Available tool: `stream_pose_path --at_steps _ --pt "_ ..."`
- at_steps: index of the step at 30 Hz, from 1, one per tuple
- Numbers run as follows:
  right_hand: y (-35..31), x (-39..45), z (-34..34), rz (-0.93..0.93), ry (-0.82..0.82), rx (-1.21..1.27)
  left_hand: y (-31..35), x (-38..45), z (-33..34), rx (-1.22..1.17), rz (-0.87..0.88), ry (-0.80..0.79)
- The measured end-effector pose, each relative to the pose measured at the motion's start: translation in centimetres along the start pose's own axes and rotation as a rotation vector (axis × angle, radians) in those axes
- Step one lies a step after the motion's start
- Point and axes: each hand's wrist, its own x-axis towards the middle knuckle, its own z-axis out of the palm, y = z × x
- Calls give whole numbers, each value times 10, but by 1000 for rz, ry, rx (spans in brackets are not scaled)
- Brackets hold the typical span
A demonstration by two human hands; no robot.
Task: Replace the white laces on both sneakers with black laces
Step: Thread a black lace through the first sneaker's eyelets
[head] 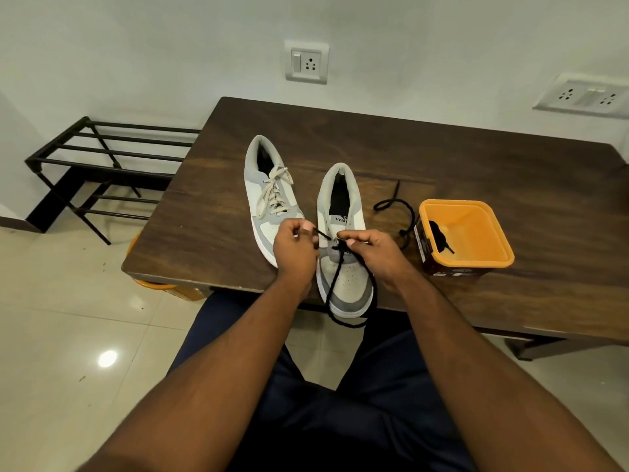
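Left hand: our left hand [295, 248] has the fingers curled and pinches 1 end of the thin black lace [335, 287] just beside the near sneaker.
Right hand: our right hand [366, 248] is also curled and pinches the same lace at the lowest eyelets; the exact eyelet is hidden under the fingers.
Near sneaker: the grey and white sneaker without white lace [343, 233] stands at the near edge of the dark brown wooden table [476, 158], toe toward us. Its white lace is already out. The black lace seems to pass only the first holes, and a long loop hangs over the toe and below the table edge.
Far sneaker: the second grey and white sneaker [269, 185], to the left, has the white lace [275, 190] fully in place, untouched.
Spare lace: we see a dark piece, probably the second black lace [440, 235], inside the orange plastic tub [473, 229]; another black strand lies on the table between the tub and the near sneaker.
Progress: we judge that the task is in an early part. About 1 row of 1 shoe is done; the remaining rows, and the whole of shoe 2, are left.
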Motion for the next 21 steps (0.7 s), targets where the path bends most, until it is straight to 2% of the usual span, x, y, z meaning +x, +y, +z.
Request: stream_pose_path --at_steps 4,6,7,8,11,13,15,17,21 --pt "3 -1 -3 -59 -56 -112 39 28 -16 -541 -97 321" --pt "0 -1 -2 -95 -93 -191 51 38 -25 -716 -153 311" --pt "0 -1 -2 -121 -105 -235 54 38 -27 -674 -163 262" --pt "-1 -1 -2 -152 -111 -278 54 35 -28 -511 -138 190" --pt "-2 0 -5 -241 -110 -396 36 23 -26 303 124 -160" --pt "-4 -1 -8 -304 -152 -428 20 17 -22 659 189 -360" --pt "-7 -4 -12 -342 -209 -433 13 13 -19 814 217 -390" --pt "-9 -9 -14 -292 -218 -392 13 12 -16 857 230 -357" --pt "1 -36 -9 -37 -57 -297 9 12 -14 826 199 -326"
